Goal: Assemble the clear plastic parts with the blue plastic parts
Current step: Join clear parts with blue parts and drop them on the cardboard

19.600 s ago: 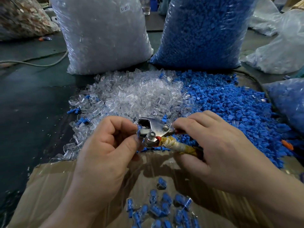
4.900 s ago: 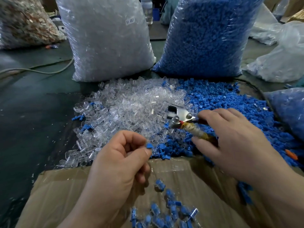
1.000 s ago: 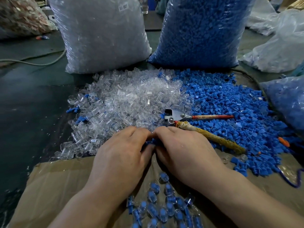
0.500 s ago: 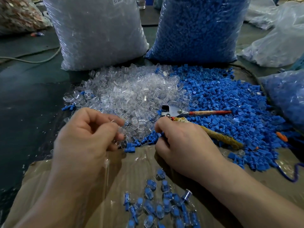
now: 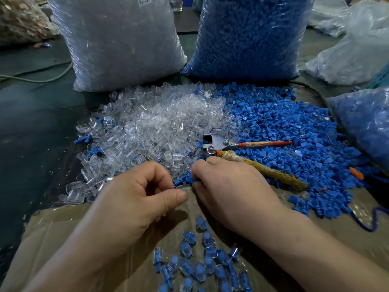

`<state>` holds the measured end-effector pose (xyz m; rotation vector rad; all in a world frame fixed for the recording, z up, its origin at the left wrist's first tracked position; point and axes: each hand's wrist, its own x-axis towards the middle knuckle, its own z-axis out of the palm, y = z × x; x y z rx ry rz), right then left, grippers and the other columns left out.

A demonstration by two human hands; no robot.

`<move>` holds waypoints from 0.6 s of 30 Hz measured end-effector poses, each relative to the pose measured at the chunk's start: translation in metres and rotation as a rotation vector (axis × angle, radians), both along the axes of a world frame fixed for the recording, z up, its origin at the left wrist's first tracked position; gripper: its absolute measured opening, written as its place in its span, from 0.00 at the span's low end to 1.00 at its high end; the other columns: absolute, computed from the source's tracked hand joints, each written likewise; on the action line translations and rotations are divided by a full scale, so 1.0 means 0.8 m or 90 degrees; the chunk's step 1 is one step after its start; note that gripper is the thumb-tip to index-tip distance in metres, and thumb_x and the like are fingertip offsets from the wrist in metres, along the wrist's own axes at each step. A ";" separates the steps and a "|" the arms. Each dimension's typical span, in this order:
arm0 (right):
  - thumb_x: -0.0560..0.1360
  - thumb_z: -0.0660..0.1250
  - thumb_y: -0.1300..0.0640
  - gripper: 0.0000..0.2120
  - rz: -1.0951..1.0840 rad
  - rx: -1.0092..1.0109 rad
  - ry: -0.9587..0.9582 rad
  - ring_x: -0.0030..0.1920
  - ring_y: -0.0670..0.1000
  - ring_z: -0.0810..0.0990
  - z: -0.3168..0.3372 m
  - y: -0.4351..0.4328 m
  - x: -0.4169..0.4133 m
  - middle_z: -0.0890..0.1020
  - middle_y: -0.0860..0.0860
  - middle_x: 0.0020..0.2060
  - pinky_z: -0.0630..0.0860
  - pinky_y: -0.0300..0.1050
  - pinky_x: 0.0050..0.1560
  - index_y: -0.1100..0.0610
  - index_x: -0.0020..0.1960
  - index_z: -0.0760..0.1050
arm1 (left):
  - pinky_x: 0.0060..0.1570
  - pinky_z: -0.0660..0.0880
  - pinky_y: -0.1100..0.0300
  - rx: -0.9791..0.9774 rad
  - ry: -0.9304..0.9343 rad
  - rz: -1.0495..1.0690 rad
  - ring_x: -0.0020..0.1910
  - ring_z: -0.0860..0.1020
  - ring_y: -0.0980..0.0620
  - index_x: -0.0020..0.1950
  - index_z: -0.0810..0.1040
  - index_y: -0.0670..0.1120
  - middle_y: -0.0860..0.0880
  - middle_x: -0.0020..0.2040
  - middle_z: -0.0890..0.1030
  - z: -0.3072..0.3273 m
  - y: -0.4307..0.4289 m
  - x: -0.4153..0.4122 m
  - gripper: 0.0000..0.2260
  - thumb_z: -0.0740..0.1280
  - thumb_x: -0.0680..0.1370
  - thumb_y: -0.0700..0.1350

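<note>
While pliers [image 5: 219,143] lie behind, right hand [image 5: 229,186] fingers [image 5: 201,167] pinch a blue part [image 5: 184,179]; left hand [image 5: 134,199] curls, contents hidden.

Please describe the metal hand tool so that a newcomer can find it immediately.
In front of the clear sack and blue sack, the clear pile meets the blue pile. The tool lies there: the only metal thing, one handle red, the other wrapped in yellowish tape.

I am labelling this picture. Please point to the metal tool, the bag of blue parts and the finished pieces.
metal tool [image 5: 217,141], head view, its shiny metal head.
bag of blue parts [image 5: 248,34], head view, its front face.
finished pieces [image 5: 208,264], head view, one piece mid-heap.
</note>
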<state>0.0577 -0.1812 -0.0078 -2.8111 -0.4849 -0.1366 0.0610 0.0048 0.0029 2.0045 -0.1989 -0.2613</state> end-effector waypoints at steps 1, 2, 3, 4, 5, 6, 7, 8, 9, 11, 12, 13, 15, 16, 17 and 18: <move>0.79 0.61 0.53 0.05 0.002 0.000 0.001 0.36 0.51 0.74 0.000 0.000 0.000 0.72 0.45 0.38 0.68 0.48 0.32 0.47 0.48 0.64 | 0.24 0.70 0.69 0.003 -0.014 0.005 0.23 0.71 0.61 0.39 0.79 0.53 0.52 0.26 0.77 0.000 -0.002 -0.001 0.18 0.72 0.59 0.63; 0.78 0.61 0.53 0.07 0.003 0.002 0.000 0.36 0.51 0.73 0.001 0.000 -0.001 0.72 0.45 0.38 0.68 0.47 0.32 0.47 0.47 0.62 | 0.24 0.70 0.69 0.002 -0.020 0.015 0.23 0.71 0.61 0.39 0.79 0.53 0.52 0.25 0.76 -0.002 -0.003 -0.001 0.17 0.73 0.59 0.63; 0.78 0.61 0.53 0.07 0.003 0.008 -0.001 0.36 0.51 0.73 0.001 -0.001 -0.001 0.72 0.45 0.37 0.68 0.48 0.32 0.48 0.46 0.62 | 0.24 0.70 0.69 -0.008 -0.020 0.029 0.22 0.71 0.60 0.39 0.79 0.53 0.52 0.25 0.77 -0.003 -0.004 -0.001 0.16 0.73 0.60 0.62; 0.78 0.60 0.52 0.06 0.000 0.019 -0.002 0.36 0.51 0.73 0.002 -0.003 -0.001 0.73 0.45 0.37 0.69 0.49 0.33 0.49 0.45 0.63 | 0.23 0.69 0.70 -0.026 -0.013 0.043 0.22 0.72 0.60 0.39 0.80 0.53 0.51 0.25 0.78 -0.005 -0.004 0.000 0.15 0.72 0.60 0.61; 0.78 0.60 0.51 0.06 -0.011 0.041 0.001 0.37 0.51 0.73 0.004 -0.005 -0.001 0.74 0.45 0.37 0.71 0.50 0.35 0.49 0.44 0.65 | 0.22 0.69 0.70 -0.047 -0.004 0.054 0.22 0.74 0.59 0.40 0.81 0.54 0.49 0.26 0.79 -0.005 -0.005 0.000 0.14 0.72 0.61 0.61; 0.77 0.61 0.50 0.06 -0.030 0.073 0.008 0.37 0.49 0.73 0.005 -0.008 -0.002 0.74 0.45 0.36 0.72 0.50 0.37 0.49 0.43 0.67 | 0.22 0.70 0.69 -0.069 0.003 0.063 0.22 0.75 0.58 0.41 0.81 0.54 0.47 0.27 0.80 -0.006 -0.006 0.000 0.15 0.71 0.60 0.61; 0.76 0.62 0.49 0.06 -0.054 0.111 0.015 0.36 0.46 0.73 0.006 -0.011 -0.003 0.75 0.45 0.34 0.72 0.48 0.36 0.49 0.42 0.68 | 0.22 0.70 0.69 -0.086 0.010 0.069 0.22 0.76 0.57 0.41 0.82 0.55 0.46 0.27 0.81 -0.007 -0.007 -0.001 0.15 0.71 0.60 0.61; 0.75 0.64 0.49 0.06 -0.078 0.151 0.021 0.36 0.44 0.73 0.007 -0.012 -0.004 0.75 0.44 0.33 0.72 0.45 0.35 0.48 0.41 0.69 | 0.23 0.72 0.68 -0.103 0.017 0.074 0.22 0.77 0.55 0.42 0.82 0.55 0.45 0.28 0.82 -0.010 -0.009 -0.001 0.14 0.71 0.61 0.60; 0.74 0.65 0.48 0.06 -0.097 0.190 0.028 0.35 0.43 0.74 0.008 -0.014 -0.005 0.76 0.44 0.32 0.70 0.41 0.32 0.47 0.41 0.70 | 0.23 0.74 0.65 -0.120 0.028 0.079 0.23 0.78 0.53 0.42 0.82 0.55 0.44 0.29 0.82 -0.012 -0.011 -0.001 0.13 0.72 0.62 0.59; 0.73 0.67 0.49 0.04 -0.119 0.268 0.056 0.34 0.42 0.75 0.008 -0.015 -0.007 0.79 0.41 0.35 0.71 0.38 0.29 0.46 0.42 0.72 | 0.25 0.77 0.60 -0.153 0.055 0.090 0.25 0.80 0.49 0.42 0.82 0.54 0.43 0.31 0.83 -0.018 -0.015 0.000 0.10 0.71 0.65 0.57; 0.73 0.67 0.50 0.03 -0.121 0.302 0.074 0.32 0.42 0.75 0.008 -0.014 -0.008 0.79 0.37 0.37 0.72 0.37 0.31 0.45 0.43 0.73 | 0.27 0.78 0.59 -0.160 0.064 0.094 0.26 0.81 0.48 0.43 0.82 0.54 0.43 0.32 0.84 -0.021 -0.015 0.000 0.10 0.71 0.65 0.56; 0.73 0.67 0.50 0.03 -0.118 0.336 0.090 0.29 0.42 0.74 0.007 -0.015 -0.008 0.79 0.37 0.36 0.72 0.36 0.30 0.44 0.44 0.74 | 0.28 0.78 0.59 -0.165 0.071 0.098 0.28 0.82 0.46 0.44 0.82 0.54 0.43 0.34 0.84 -0.022 -0.016 0.000 0.11 0.70 0.65 0.56; 0.73 0.68 0.53 0.03 -0.104 0.413 0.115 0.26 0.41 0.72 0.007 -0.015 -0.008 0.79 0.40 0.32 0.71 0.36 0.26 0.45 0.44 0.76 | 0.30 0.79 0.58 -0.183 0.083 0.107 0.30 0.83 0.44 0.43 0.82 0.53 0.42 0.35 0.85 -0.023 -0.016 -0.001 0.11 0.70 0.65 0.56; 0.73 0.68 0.54 0.03 -0.095 0.451 0.129 0.26 0.41 0.72 0.009 -0.015 -0.008 0.79 0.42 0.31 0.70 0.36 0.26 0.45 0.44 0.77 | 0.30 0.79 0.56 -0.192 0.085 0.110 0.31 0.83 0.43 0.43 0.82 0.53 0.42 0.35 0.85 -0.024 -0.016 -0.001 0.11 0.71 0.65 0.56; 0.73 0.69 0.54 0.04 -0.085 0.484 0.142 0.26 0.41 0.72 0.010 -0.015 -0.010 0.79 0.44 0.30 0.71 0.38 0.26 0.46 0.44 0.77 | 0.30 0.79 0.55 -0.203 0.088 0.113 0.31 0.83 0.43 0.44 0.82 0.53 0.42 0.35 0.85 -0.023 -0.017 -0.002 0.11 0.71 0.66 0.56; 0.73 0.70 0.55 0.04 -0.074 0.507 0.153 0.27 0.42 0.73 0.012 -0.014 -0.011 0.79 0.45 0.30 0.72 0.38 0.26 0.46 0.44 0.77 | 0.30 0.79 0.55 -0.205 0.082 0.114 0.31 0.83 0.43 0.44 0.83 0.53 0.42 0.35 0.85 -0.023 -0.018 -0.003 0.11 0.71 0.65 0.56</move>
